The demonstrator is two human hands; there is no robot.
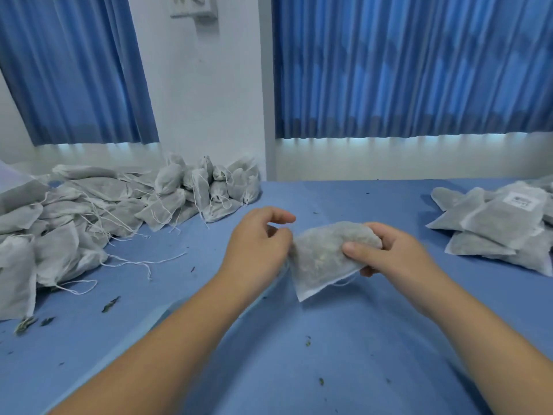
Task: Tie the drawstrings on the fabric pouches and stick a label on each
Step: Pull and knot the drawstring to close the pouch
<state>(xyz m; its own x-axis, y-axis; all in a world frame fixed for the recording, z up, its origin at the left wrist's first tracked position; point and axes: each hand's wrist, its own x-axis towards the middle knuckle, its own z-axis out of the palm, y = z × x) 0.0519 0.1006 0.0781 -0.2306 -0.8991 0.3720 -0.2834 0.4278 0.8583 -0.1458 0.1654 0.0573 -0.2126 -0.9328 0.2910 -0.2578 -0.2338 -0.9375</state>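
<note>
Pouch: a grey fabric pouch [326,253], filled and lumpy, was held just above the middle of the table, lying crosswise between the two hands, with its flat seamed corner pointing down toward the viewer.
Drawstring: a thin white drawstring [344,283] looped out under the pouch's lower edge, near the right hand.
Right hand: the right hand [398,256] gripped the pouch's right end, thumb pressed on top and the other fingers curled underneath.
Left hand: the left hand [257,244] met the pouch's left end with its fingers curled in, pinching the fabric there; what exactly sat between the fingertips was hidden.
Table: a table [344,354] covered in blue cloth filled the lower view, both bare forearms reaching across it.
Pile on the left: a pile of pouches [89,211] of the same grey kind lay heaped at the far left, with loose white strings trailing onto the cloth.
Stack on the right: a stack of pouches [490,235] lay flat at the far right, the top one bearing a white label [522,200] whose print was too small to read.
Leaf scraps: small dark leaf scraps [110,304] were scattered over the cloth.
Background: blue curtains [404,70] hung on both sides of a white wall [203,100] behind the table.
</note>
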